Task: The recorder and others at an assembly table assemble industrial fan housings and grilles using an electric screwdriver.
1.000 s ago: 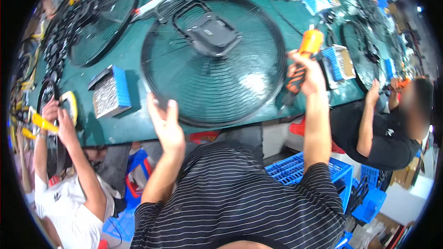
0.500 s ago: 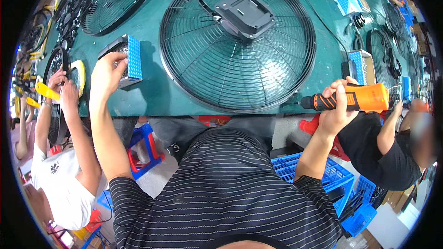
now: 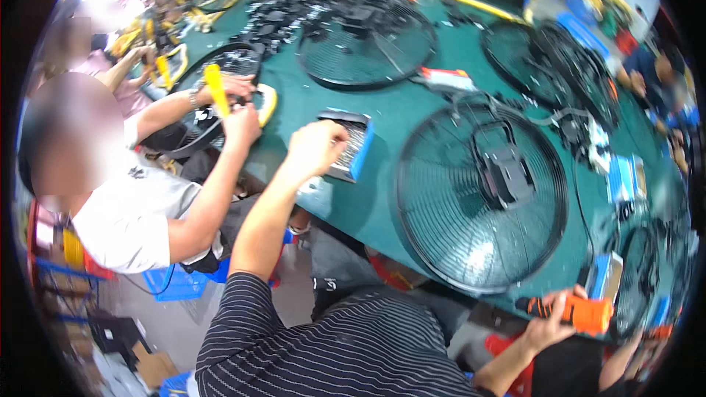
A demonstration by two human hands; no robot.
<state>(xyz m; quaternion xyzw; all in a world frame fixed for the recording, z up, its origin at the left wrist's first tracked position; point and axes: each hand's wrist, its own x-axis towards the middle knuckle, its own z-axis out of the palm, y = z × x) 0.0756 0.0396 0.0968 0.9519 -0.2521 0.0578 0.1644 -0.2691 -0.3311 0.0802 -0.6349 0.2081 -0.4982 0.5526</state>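
Observation:
My left hand (image 3: 316,148) is at a small blue box (image 3: 364,153) of loose metal screws (image 3: 356,136). Thumb and fingertips are pinched together over its opening; whatever they hold is too small to make out. My right hand (image 3: 550,329) grips an orange and black power screwdriver (image 3: 585,314) beside the table's front edge, its nose pointing left. Between my hands lies a round black wire fan guard (image 3: 456,228), with a black housing (image 3: 509,176) and a bracket on it.
At my left, a person in a white shirt (image 3: 136,217) works with a yellow-handled tool (image 3: 216,88). More fan guards (image 3: 368,48) and a pile of black parts (image 3: 283,15) cover the far part of the green table (image 3: 309,95). Another box (image 3: 604,276) stands at the right.
The view has swung left, so the table and fan guard appear farther right and tilted. My left hand stays at the screw box; my right still holds the power screwdriver.

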